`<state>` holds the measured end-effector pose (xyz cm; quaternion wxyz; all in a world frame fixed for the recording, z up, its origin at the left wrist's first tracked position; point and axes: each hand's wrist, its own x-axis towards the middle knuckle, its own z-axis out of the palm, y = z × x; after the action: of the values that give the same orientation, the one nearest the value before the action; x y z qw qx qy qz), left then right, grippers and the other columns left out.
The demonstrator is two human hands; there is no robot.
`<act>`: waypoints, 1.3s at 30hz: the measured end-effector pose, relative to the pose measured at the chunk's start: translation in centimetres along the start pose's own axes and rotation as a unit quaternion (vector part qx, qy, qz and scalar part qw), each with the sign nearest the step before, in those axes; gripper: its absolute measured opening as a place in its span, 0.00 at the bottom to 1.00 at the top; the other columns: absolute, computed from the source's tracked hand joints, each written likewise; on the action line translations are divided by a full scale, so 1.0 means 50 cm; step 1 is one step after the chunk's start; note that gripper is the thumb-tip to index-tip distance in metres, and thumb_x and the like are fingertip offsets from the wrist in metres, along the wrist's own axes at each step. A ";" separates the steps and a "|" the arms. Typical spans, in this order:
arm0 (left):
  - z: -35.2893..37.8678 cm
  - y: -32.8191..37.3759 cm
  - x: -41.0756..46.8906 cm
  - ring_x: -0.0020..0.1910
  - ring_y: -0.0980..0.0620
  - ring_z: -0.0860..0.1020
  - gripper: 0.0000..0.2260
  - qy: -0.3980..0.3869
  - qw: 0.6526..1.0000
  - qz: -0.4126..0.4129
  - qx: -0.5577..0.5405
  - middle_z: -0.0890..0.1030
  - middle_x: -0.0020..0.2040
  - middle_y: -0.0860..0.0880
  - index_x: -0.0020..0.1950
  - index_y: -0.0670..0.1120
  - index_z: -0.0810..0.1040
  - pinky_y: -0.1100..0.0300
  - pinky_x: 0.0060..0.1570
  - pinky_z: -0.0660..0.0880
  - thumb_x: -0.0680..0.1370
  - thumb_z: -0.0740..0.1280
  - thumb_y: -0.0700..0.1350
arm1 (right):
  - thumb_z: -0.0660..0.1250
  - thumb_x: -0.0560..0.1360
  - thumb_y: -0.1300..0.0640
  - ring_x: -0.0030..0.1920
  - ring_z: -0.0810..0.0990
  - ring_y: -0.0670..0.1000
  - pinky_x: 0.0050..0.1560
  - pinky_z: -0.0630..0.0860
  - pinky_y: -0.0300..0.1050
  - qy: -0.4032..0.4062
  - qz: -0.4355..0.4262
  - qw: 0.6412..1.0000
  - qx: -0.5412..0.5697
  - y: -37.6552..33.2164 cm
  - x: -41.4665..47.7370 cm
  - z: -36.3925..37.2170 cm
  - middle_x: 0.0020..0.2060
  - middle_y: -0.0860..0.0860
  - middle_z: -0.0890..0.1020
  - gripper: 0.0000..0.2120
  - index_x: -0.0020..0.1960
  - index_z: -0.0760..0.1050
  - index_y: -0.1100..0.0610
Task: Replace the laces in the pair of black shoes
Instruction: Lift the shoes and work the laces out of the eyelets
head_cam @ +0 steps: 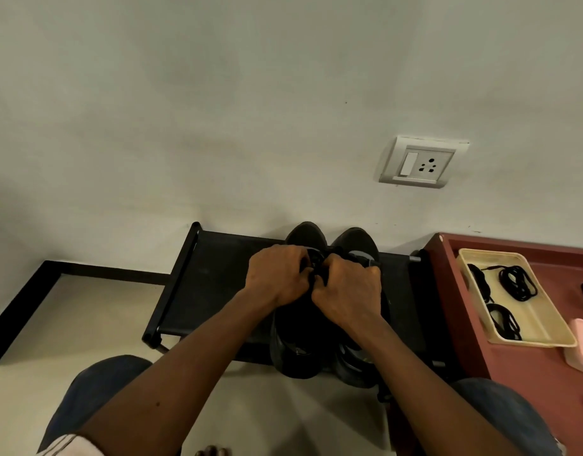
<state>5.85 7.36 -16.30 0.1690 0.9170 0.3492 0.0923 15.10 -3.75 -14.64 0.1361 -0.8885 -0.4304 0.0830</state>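
Here we see a pair of black fabric shoes (354, 240) on a low black rack (211, 281), toes to the wall. Left hand (277, 274) and right hand (347, 296) meet over one shoe's lacing (315, 261), each grip pinched on it. Spare black laces (517, 283) wait in a cream tray (535, 312) within reach.

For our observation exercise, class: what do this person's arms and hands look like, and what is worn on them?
The left forearm and right forearm are bare. The left hand and right hand wear no gloves, and no watch or bracelet shows. A pale striped cloth edge by the left upper arm may be a sleeve.
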 end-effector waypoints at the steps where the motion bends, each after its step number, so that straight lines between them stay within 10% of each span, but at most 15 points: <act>1: -0.003 -0.001 0.000 0.44 0.55 0.77 0.04 -0.001 1.000 -0.010 -0.009 0.79 0.45 0.57 0.49 0.57 0.77 0.59 0.45 0.72 0.80 0.67 0.55 | 0.63 0.78 0.47 0.44 0.79 0.51 0.69 0.65 0.58 -0.002 0.002 1.000 -0.001 -0.002 0.000 -0.001 0.38 0.45 0.79 0.07 0.50 0.75 0.49; 21: -0.049 -0.066 0.025 0.45 0.58 0.77 0.07 0.161 0.914 -0.208 -0.308 0.80 0.47 0.56 0.53 0.50 0.79 0.58 0.46 0.70 0.84 0.64 0.52 | 0.63 0.79 0.47 0.36 0.76 0.46 0.73 0.61 0.60 -0.003 0.020 1.000 0.023 0.004 0.004 0.006 0.32 0.46 0.78 0.10 0.41 0.76 0.49; 27: -0.043 -0.022 0.024 0.38 0.53 0.82 0.09 0.070 0.735 -0.229 -0.635 0.85 0.42 0.49 0.54 0.46 0.76 0.62 0.29 0.71 0.87 0.58 0.46 | 0.64 0.79 0.46 0.39 0.77 0.48 0.74 0.60 0.61 -0.011 0.021 1.000 0.010 0.007 0.008 0.010 0.34 0.45 0.78 0.09 0.45 0.78 0.49; 33: -0.057 -0.028 0.039 0.29 0.58 0.70 0.09 0.113 0.695 -0.256 -0.663 0.72 0.32 0.54 0.48 0.50 0.72 0.65 0.25 0.64 0.87 0.58 0.45 | 0.64 0.78 0.50 0.38 0.75 0.48 0.72 0.61 0.59 -0.008 0.030 1.000 0.004 0.012 0.010 0.013 0.32 0.45 0.78 0.07 0.44 0.77 0.50; 39: -0.080 -0.073 0.038 0.31 0.58 0.72 0.08 0.121 0.797 -0.218 -0.549 0.76 0.34 0.55 0.49 0.49 0.77 0.63 0.30 0.67 0.86 0.62 0.48 | 0.64 0.79 0.46 0.40 0.77 0.48 0.74 0.61 0.60 -0.008 0.016 1.000 -0.005 0.009 0.011 0.018 0.34 0.44 0.79 0.08 0.47 0.78 0.48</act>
<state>3.90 12.17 -13.85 0.6164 0.5513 0.4479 0.3400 15.54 -3.46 -15.65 0.1270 -0.8952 -0.4176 0.0901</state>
